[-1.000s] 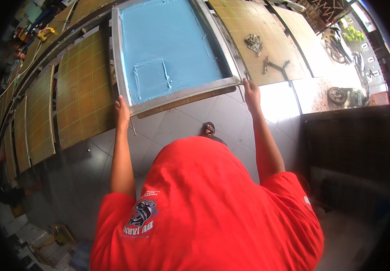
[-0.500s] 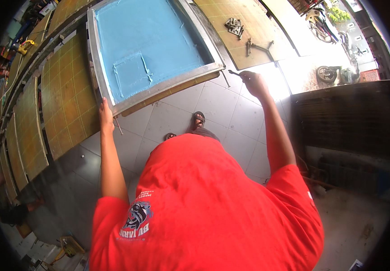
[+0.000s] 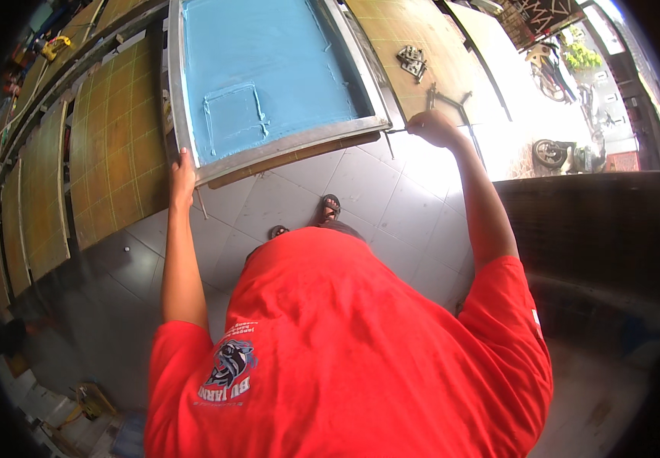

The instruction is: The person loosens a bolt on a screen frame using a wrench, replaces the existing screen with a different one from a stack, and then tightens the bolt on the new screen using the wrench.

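A rectangular metal frame surrounds a flat light-blue surface, which has smeared ridges and a raised rectangular outline near its lower left. At the frame's near left corner, my left hand holds the side, one finger pointing up along it. My right hand is closed on a slim dark tool just beyond the near right corner. The tool's tip meets or nearly meets a thin bolt hanging below that corner; its exact kind is mostly hidden by my fingers. Another thin rod hangs beneath the left corner.
Brownish boards with yellow grid lines line the left. On a board at the right lie small metal parts and a dark branched metal tool. Tiled floor lies underfoot; a motorbike stands outside at the right.
My right hand has brought the dark tool up to the bolt at the near right corner. My left hand stays on the frame, while the whole view has shifted slightly.
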Available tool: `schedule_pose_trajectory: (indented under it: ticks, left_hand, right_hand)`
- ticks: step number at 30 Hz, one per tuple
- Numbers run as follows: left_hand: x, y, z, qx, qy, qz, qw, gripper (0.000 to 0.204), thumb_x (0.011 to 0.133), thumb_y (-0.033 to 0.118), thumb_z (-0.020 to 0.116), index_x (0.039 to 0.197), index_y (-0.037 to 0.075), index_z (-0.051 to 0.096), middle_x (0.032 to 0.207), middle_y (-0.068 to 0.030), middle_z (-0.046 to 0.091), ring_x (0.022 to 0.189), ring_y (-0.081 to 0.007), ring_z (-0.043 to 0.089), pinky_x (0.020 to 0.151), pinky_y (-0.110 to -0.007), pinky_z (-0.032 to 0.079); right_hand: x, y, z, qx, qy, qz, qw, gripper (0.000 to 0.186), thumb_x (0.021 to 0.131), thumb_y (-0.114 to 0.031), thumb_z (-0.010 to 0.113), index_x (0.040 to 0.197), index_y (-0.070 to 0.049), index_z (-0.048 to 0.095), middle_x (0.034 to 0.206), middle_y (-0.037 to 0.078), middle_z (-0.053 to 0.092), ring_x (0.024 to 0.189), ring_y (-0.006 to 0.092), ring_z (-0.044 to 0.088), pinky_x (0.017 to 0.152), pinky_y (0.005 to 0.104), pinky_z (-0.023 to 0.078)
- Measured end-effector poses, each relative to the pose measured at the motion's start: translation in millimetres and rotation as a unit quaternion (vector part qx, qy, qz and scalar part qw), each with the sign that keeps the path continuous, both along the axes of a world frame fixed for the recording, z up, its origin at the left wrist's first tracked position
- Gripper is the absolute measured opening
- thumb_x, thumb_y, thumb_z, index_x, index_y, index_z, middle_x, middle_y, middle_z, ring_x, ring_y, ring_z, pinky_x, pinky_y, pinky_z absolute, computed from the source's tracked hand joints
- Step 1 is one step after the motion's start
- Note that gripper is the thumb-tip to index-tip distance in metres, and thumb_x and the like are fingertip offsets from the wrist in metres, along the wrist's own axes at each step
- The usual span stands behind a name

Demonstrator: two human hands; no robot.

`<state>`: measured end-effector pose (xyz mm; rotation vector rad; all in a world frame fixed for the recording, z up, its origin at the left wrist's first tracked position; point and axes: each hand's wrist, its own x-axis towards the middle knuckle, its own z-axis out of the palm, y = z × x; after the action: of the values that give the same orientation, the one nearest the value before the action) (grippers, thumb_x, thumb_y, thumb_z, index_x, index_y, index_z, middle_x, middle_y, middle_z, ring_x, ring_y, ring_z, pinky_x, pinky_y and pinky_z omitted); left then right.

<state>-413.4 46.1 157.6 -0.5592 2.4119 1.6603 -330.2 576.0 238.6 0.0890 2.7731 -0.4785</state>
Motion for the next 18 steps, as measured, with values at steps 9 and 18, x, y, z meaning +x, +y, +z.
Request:
schedule_pose_trajectory:
  ticks: [9, 18]
  left_hand:
    - [3, 2, 7, -0.06, 0.012, -0.047, 0.997, 0.062, 0.093, 0.048, 0.034, 0.116, -0.006, 0.052, 0.107, -0.0235, 0.059, 0.099, -0.0337, 0.057, 0.085, -0.038, 0.043]
    - [-3, -1, -18, -0.122, 0.045, -0.004, 0.992, 0.059, 0.093, 0.048, 0.033, 0.107, -0.005, 0.056, 0.099, -0.0248, 0.061, 0.094, -0.0398, 0.058, 0.08, -0.042, 0.043]
  right_hand:
    - [-23, 17, -5, -0.02, -0.019, 0.064, 0.998, 0.02, 0.078, -0.02, 0.059, 0.089, -0.007, 0.069, 0.08, 0.009, 0.067, 0.076, 0.0219, 0.063, 0.07, 0.0332, 0.048]
    - [-33, 26, -24, -0.021, -0.033, 0.101, 0.994, 0.014, 0.078, -0.012, 0.055, 0.078, -0.007, 0.068, 0.073, 0.007, 0.065, 0.069, 0.0201, 0.062, 0.064, 0.031, 0.048]
